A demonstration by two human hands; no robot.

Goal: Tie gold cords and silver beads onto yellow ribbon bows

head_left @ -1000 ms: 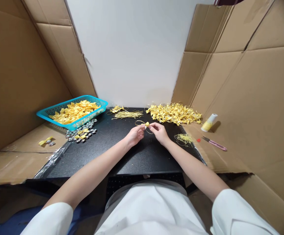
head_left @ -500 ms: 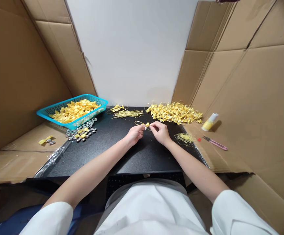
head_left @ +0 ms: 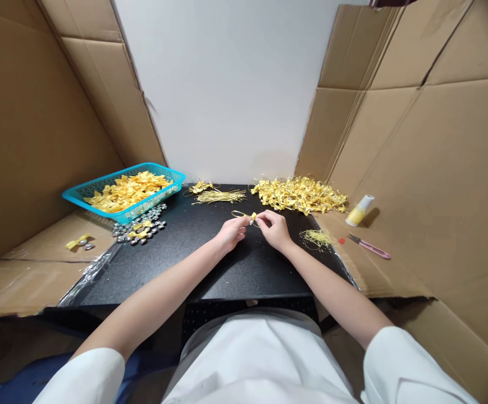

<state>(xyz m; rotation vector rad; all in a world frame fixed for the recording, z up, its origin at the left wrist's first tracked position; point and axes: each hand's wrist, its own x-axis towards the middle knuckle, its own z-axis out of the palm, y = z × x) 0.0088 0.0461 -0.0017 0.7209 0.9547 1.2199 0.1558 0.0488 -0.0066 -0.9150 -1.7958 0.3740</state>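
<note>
Over the middle of the black table, a small yellow ribbon bow [head_left: 253,216] sits between the fingertips of both hands. My left hand [head_left: 231,232] pinches it from the left, and a thin gold cord loop [head_left: 239,213] stands out above those fingers. From the right, my right hand [head_left: 274,229] is closed in a pinch at the bow's other side. A small shiny bit shows just under the bow, too small to make out. Behind the hands lies a bundle of gold cords [head_left: 220,195].
At left, a turquoise basket [head_left: 70,194] holds yellow bows, with silver beads [head_left: 136,231] before it. A heap of corded bows [head_left: 300,193] lies back right. Cord scraps [head_left: 318,238], pink-handled snips [head_left: 370,246] and a yellow-white bottle [head_left: 359,211] are at right. Cardboard walls [head_left: 420,168] flank the table.
Both hands keep their pinch on the bow and have shifted only slightly. The bow and its loop have tilted a little between the fingers.
</note>
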